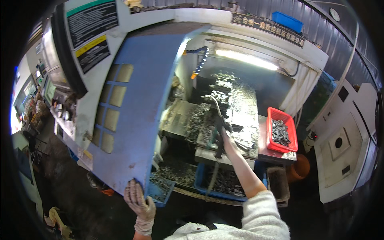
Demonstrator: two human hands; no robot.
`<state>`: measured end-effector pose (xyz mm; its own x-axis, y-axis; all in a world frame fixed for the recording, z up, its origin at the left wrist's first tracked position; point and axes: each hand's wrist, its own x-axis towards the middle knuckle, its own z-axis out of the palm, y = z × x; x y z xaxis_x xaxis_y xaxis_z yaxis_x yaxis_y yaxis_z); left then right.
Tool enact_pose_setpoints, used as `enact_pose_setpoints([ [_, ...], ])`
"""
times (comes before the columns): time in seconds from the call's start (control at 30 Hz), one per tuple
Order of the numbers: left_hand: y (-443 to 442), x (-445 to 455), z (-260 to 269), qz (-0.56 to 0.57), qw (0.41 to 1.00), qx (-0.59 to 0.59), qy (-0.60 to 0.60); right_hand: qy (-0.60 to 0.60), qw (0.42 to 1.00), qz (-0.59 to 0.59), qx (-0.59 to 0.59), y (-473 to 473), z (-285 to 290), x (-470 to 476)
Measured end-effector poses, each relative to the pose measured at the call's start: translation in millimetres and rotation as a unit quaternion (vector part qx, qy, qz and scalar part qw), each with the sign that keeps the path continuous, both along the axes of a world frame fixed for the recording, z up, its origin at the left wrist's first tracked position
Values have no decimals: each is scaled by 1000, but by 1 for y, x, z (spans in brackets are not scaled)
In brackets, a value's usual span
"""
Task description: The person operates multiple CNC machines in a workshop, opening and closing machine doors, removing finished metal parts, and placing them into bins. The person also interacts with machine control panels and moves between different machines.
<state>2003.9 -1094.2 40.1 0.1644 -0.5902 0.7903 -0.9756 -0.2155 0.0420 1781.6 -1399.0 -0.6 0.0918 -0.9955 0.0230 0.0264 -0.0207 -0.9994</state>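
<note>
In a pale glove, my left hand (139, 202) lies against the lower corner of the blue machine door (141, 99), fingers flat on the panel and thumb spread by its edge. My right hand (224, 127), dark at the fingers, reaches into the machining enclosure and grips an air blow gun (218, 109) with a long bent metal nozzle. Beneath the nozzle, the machine table (244, 120) carries bright wet metal chips and dark fixture blocks. A hose (213, 180) hangs below the hand.
A red plastic basket (295, 136) of small metal parts stands right of the table. Below are a blue bin (199, 180) with chips and metal pieces, and a grimy container (279, 183). An orange bucket (301, 166) sits farther right. A tube lamp (246, 60) and coolant hose (206, 57) are inside.
</note>
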Motion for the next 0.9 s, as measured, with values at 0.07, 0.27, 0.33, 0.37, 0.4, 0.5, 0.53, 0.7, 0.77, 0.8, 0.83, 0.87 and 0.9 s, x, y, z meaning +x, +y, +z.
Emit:
enact_pose_setpoints([
  [0.07,-2,-3,1,4,1000,-2,5,71,996,-7,60,56,-17,-99],
  [0.27,-5,1,-10,47,998,-38,-16,-56,930,-347,109,197,-117,-287],
  [0.33,-6,6,-19,51,997,-45,-29,-29,921,-362,141,226,-164,-312],
  [0.37,-5,5,-15,54,997,-49,-35,22,923,-334,187,229,-169,-311],
  [0.4,-5,7,-19,60,997,-43,-39,114,897,-336,264,233,-190,-319],
  [0.5,-8,9,-15,43,997,-42,-44,134,924,-294,203,230,-252,-328],
  [0.53,-10,9,-17,39,997,-46,-44,162,914,-283,240,225,-258,-332],
  [0.7,-3,21,-30,49,997,-64,-15,462,827,-298,115,202,-214,-321],
  [0.77,5,16,-26,70,996,-48,-4,453,857,-230,-85,166,-183,-312],
  [0.8,4,16,-25,70,997,-43,-2,432,883,-171,-66,148,-168,-301],
  [0.83,3,15,-23,69,997,-38,1,411,904,-113,-47,130,-158,-289],
  [0.87,-1,10,-22,68,997,-37,-2,423,902,-85,-22,115,-170,-280],
  [0.9,-7,5,-23,63,997,-43,13,436,898,-60,-3,94,-187,-275],
])
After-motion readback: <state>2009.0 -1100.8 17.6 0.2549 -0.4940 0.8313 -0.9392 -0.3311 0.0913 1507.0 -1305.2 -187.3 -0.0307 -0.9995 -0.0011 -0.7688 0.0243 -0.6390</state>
